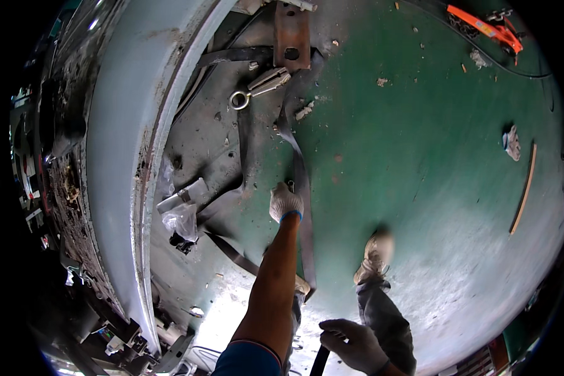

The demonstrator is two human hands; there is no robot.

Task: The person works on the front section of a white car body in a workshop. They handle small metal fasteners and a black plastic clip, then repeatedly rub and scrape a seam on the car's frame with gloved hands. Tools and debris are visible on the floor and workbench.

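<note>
My left hand (286,201), in a pale knit glove, is closed round a small metal piece (290,186), mostly hidden by the fingers, beside a long dark flat strap (301,169) lying across the floor. My gloved right hand (351,344) is low in the view, its fingers curled on a black strap (319,358) that runs out of the bottom edge. A metal ring fitting (239,99) lies above my left hand. To the left are a clear plastic bag (180,219) and other lengths of strap (222,200).
A long grey steel beam (122,138) runs along the left. A rusty plate with holes (291,34) is at the top. An orange tool with chain (482,28), a rag (511,143) and a thin wooden strip (522,188) lie on the green floor (432,125) to the right.
</note>
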